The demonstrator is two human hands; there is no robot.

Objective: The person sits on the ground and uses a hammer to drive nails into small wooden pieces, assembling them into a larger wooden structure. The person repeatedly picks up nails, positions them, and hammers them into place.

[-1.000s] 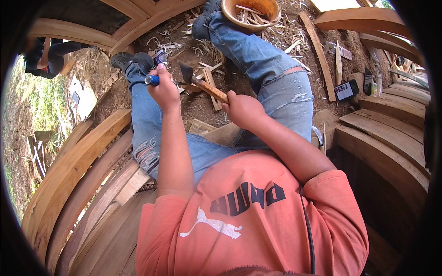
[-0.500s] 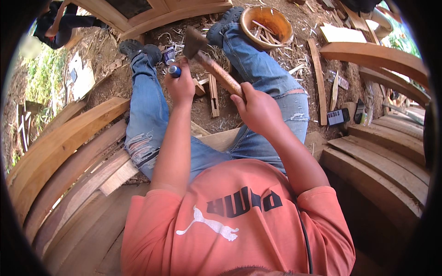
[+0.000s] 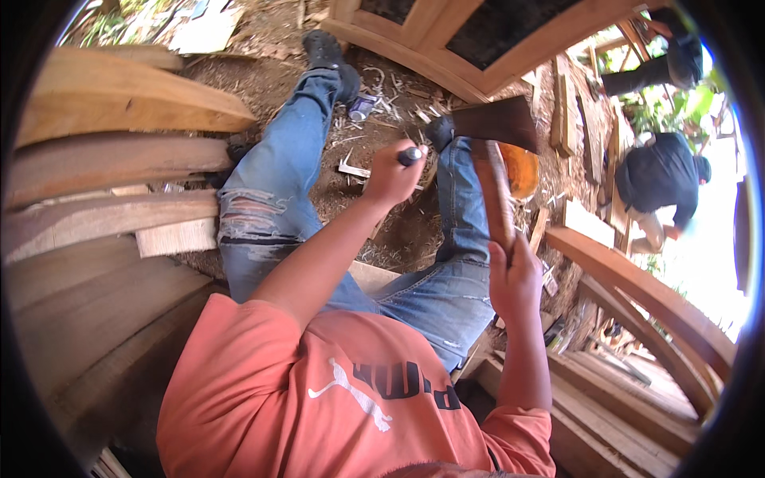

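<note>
My right hand (image 3: 515,279) is closed around the wooden handle (image 3: 494,195) of a hatchet. Its broad dark steel head (image 3: 498,123) is raised above my right lower leg and partly covers the foot. My left hand (image 3: 392,177) is wrapped around a short tool handle (image 3: 409,156), which looks like a chisel's. Only its round dark end shows, and the rest is hidden by my fist. That hand is held over the ground between my legs, apart from the hatchet. Pale wood scraps (image 3: 353,170) lie on the soil below it.
A wooden frame with dark panels (image 3: 430,49) stands ahead. An orange tub (image 3: 522,171) is partly behind the hatchet. Curved timbers (image 3: 135,99) lie at left, and another beam (image 3: 637,291) at right. A co-worker (image 3: 657,179) bends at far right; another person (image 3: 669,56) is farther back.
The view has swung right. The hatchet has lifted away from my left hand, to the right, and its head now stands upright over the handle. Both hands still hold their tools.
</note>
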